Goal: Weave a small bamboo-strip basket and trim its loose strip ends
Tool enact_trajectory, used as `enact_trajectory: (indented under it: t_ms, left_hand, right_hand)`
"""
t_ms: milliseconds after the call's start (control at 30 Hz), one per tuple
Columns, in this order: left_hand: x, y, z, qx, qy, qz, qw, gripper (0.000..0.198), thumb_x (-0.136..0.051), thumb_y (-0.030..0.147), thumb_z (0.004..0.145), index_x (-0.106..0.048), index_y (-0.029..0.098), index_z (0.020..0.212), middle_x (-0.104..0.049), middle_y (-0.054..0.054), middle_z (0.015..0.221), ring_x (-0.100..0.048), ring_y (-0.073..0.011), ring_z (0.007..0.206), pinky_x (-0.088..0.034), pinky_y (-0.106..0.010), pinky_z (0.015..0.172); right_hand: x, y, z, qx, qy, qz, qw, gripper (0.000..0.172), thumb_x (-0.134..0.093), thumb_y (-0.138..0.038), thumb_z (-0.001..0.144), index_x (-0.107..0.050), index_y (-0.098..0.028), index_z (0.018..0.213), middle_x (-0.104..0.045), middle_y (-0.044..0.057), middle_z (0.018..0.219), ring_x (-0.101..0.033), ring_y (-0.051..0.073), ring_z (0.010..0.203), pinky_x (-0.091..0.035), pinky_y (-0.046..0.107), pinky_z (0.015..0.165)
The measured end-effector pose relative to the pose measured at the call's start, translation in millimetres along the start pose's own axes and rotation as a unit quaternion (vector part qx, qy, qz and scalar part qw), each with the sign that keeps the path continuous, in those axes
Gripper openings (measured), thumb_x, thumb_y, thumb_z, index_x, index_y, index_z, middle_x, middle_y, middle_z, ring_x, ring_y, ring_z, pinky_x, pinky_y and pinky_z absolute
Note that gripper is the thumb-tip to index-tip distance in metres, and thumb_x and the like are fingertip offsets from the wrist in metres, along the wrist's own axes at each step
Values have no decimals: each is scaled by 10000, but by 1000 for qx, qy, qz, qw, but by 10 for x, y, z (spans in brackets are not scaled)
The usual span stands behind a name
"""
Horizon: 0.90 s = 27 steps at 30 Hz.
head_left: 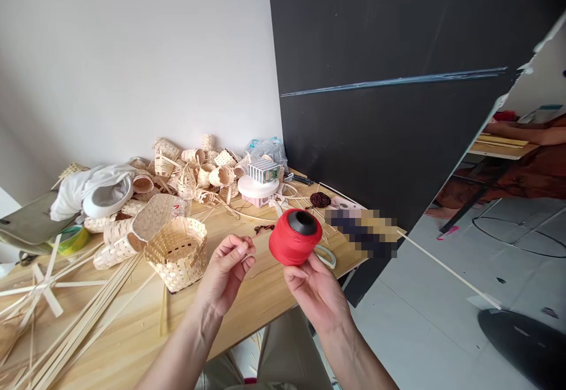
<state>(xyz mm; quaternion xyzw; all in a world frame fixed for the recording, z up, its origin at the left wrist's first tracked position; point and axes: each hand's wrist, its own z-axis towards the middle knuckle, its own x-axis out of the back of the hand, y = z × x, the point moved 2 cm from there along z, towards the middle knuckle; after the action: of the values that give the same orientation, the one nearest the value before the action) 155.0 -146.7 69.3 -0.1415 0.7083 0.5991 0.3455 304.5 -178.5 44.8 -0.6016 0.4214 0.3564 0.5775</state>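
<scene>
A spool of red thread (289, 245) with a black core sits in my right hand (319, 290), its fingers wrapped under and behind it. To the left of the spool, my left hand (229, 269) is closed in a pinch of thumb and forefinger. Whatever lies in that pinch is too fine to make out. A woven bamboo basket (188, 263) with an open top stands on the wooden table (239, 313), just left of my left hand. Partly hidden behind my right hand is a pair of scissors with a pale handle (327, 256).
Small woven baskets (221, 175) are heaped against the wall. Long bamboo strips (95, 313) and a star of crossed strips (44, 285) cover the left. A dark yarn ball (320, 200) and a white round stand (259, 187) lie further back. A black panel (375, 136) rises at right.
</scene>
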Motion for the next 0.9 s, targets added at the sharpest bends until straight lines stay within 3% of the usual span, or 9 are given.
enact_trajectory:
  t_ms: [100, 167, 333, 467, 567, 733, 900]
  left_hand:
    - [18, 68, 27, -1, -2, -31, 1000, 211, -787, 176, 602, -585, 153, 657, -601, 1, 843, -591, -91, 746, -502, -182, 645]
    - [14, 124, 38, -5, -2, -46, 999, 194, -775, 164, 616, -592, 158, 678, -612, -6, 846, -609, -107, 788, -519, -191, 674]
    - [3, 304, 25, -38, 12, -54, 998, 205, -779, 159, 607, -589, 170, 684, -628, -13, 826, -617, -171, 949, -538, -196, 725]
    - [-2, 439, -66, -76, -8, -43, 996, 167, -735, 174, 667, -578, 177, 723, -565, 12, 694, -597, -104, 701, -536, -192, 642]
    - [14, 504, -192, -109, -24, 2, 994, 130, -682, 205, 724, -554, 180, 716, -491, 22, 613, -510, -85, 578, -496, -190, 552]
    - [158, 528, -393, -83, -5, 166, 983, 176, -655, 332, 750, -544, 201, 711, -444, 25, 541, -425, -94, 510, -422, -191, 480]
    - [428, 557, -453, -109, 50, 357, 927, 302, -620, 456, 756, -524, 190, 651, -465, 16, 562, -430, -108, 555, -398, -197, 523]
  right_hand:
    - [89, -3, 69, 5, 11, -59, 998, 201, -711, -201, 661, -529, -220, 578, -548, -68, 562, -389, 64, 432, -336, 162, 352]
    - [137, -44, 120, 30, 30, -116, 992, 223, -733, -289, 626, -536, -227, 544, -552, -41, 547, -442, 104, 461, -381, 221, 387]
    - [214, -269, 222, 106, 63, -186, 975, 235, -770, -381, 594, -637, -217, 698, -617, -6, 665, -535, 156, 598, -416, 270, 511]
    - [277, -416, 211, 232, 87, -316, 916, 295, -761, -427, 625, -640, -224, 802, -590, -40, 661, -469, 103, 558, -350, 223, 496]
    - [299, -425, 190, 316, 108, -358, 872, 257, -718, -426, 687, -616, -231, 820, -594, -48, 699, -478, 97, 596, -394, 227, 567]
    - [272, -402, 232, 328, 130, -268, 896, 326, -732, -465, 643, -565, -229, 793, -626, -39, 782, -553, 111, 671, -450, 267, 654]
    - [274, -447, 276, 306, 129, -219, 918, 337, -732, -465, 634, -536, -236, 786, -646, -25, 857, -590, 132, 769, -469, 293, 688]
